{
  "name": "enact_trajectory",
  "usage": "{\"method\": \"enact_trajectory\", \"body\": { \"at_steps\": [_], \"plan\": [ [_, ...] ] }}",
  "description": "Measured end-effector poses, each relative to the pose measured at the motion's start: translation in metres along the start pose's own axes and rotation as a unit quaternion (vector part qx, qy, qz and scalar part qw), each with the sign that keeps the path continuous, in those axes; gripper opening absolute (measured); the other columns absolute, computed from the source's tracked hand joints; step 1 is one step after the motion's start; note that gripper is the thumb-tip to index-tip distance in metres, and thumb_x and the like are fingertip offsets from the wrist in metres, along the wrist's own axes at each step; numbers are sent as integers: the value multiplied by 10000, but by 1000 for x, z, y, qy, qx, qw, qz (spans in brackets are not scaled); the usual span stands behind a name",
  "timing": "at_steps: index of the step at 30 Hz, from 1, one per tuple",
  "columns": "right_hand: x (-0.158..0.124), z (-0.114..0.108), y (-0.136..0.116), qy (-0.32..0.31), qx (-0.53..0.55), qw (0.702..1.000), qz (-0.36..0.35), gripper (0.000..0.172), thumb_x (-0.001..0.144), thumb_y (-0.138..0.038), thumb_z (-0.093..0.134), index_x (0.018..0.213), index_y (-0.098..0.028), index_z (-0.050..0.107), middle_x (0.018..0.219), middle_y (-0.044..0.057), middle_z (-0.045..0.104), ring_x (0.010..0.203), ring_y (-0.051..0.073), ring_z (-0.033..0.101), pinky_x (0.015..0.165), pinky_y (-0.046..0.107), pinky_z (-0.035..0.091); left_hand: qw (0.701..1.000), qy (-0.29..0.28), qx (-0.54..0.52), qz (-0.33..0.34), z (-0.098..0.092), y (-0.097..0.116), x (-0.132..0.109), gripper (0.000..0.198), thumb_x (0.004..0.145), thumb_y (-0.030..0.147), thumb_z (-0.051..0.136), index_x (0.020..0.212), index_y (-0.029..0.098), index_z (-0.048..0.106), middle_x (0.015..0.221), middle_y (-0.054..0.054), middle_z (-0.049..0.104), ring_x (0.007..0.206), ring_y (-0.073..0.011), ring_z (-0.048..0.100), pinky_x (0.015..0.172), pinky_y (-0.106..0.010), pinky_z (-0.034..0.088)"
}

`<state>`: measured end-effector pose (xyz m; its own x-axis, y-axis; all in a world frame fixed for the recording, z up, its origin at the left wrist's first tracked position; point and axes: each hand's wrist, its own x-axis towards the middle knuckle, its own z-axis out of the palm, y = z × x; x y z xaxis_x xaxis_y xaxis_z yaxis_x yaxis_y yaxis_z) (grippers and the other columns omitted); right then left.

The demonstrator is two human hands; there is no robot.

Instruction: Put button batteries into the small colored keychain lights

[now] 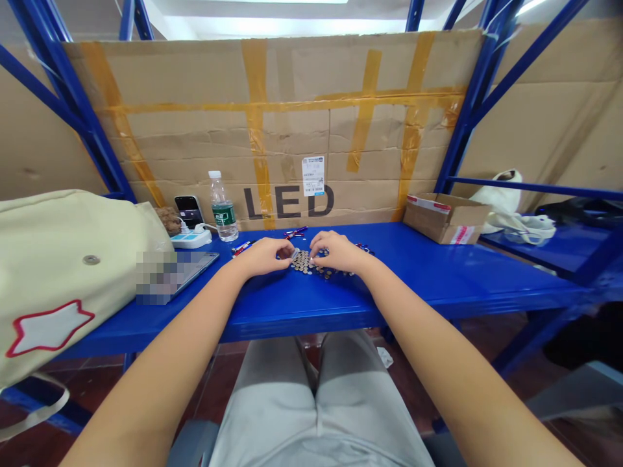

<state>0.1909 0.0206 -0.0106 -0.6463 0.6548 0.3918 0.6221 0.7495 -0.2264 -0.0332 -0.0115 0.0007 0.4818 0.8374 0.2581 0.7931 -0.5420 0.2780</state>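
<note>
While both hands are held low over a small heap of coin-like metal discs (302, 262) on a blue steel shelf (438, 279), all the action is centred mid-shelf. The left hand (263, 256) is curled in at the heap's left edge, the right hand (338, 251) is curved in at its right edge, and the two are kept just apart with the discs between them. Whether a disc is pinched by either hand cannot be told from this view.

As things lie, the discs are bunched in one loose mound, with a thin scatter trailing off to the right. No separate stack or row of them can be made out. Small red-and-silver pieces (242, 249) are strewn just beyond the left hand, and more are seen behind the heap, though they are too small to be identified.

Further along the shelf, an open cardboard box (446, 217) is set to the right, its inside hidden from view. To the left, a water bottle (222, 207), a phone (189, 211), a white power strip (191, 239) and a cream tote bag (63, 272) are gathered, backed by a taped cardboard sheet (287, 130) printed "LED".
</note>
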Motion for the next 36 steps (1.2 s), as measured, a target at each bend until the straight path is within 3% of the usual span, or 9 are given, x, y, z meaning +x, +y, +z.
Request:
{"method": "enact_trajectory", "body": {
  "at_steps": [3,10,21,25,29,31,36],
  "plan": [
    [3,-1,-3,107,29,994,-12,117,804,-308,640,838,-218,707,1002,43,633,1021,196,533,915,339,371,999,5,-49,-6,1,4,0,273,748,330,560,956,176,644,890,-27,704,816,-168,635,778,-267,491],
    [6,0,-8,166,75,982,-53,122,829,-290,623,839,-201,706,878,42,643,908,174,559,843,305,401,989,24,-147,0,4,10,-1,279,758,333,574,958,152,648,880,-39,705,796,-166,640,763,-280,509],
    [7,7,-1,183,98,963,-169,143,842,-198,571,881,-190,708,815,47,623,817,163,569,778,302,440,987,27,-157,9,7,3,0,280,753,339,586,945,152,663,842,-35,712,773,-174,644,741,-289,508],
    [5,7,-3,161,97,970,-155,175,817,-150,547,886,-180,704,803,42,621,799,155,570,753,283,440,991,31,-132,17,7,3,0,246,765,315,572,934,161,661,834,-26,710,766,-166,645,732,-273,504],
    [4,4,0,183,88,976,-83,212,794,-132,522,910,-180,693,852,41,630,817,153,567,769,283,434,994,66,-74,34,7,0,1,225,759,271,563,932,164,659,847,-16,704,776,-158,638,748,-261,496],
    [2,2,2,150,46,987,-32,182,783,-177,551,880,-202,704,913,48,630,892,179,558,818,315,419,995,85,-40,39,8,-4,1,231,756,265,562,940,166,660,859,-15,698,788,-157,633,761,-262,489],
    [-1,0,-1,-30,-54,997,40,146,760,-302,624,849,-296,740,992,39,621,984,234,526,856,369,377,995,91,7,44,8,-10,2,242,758,276,560,954,172,657,881,-20,692,804,-160,627,772,-267,482]
  ]
}}
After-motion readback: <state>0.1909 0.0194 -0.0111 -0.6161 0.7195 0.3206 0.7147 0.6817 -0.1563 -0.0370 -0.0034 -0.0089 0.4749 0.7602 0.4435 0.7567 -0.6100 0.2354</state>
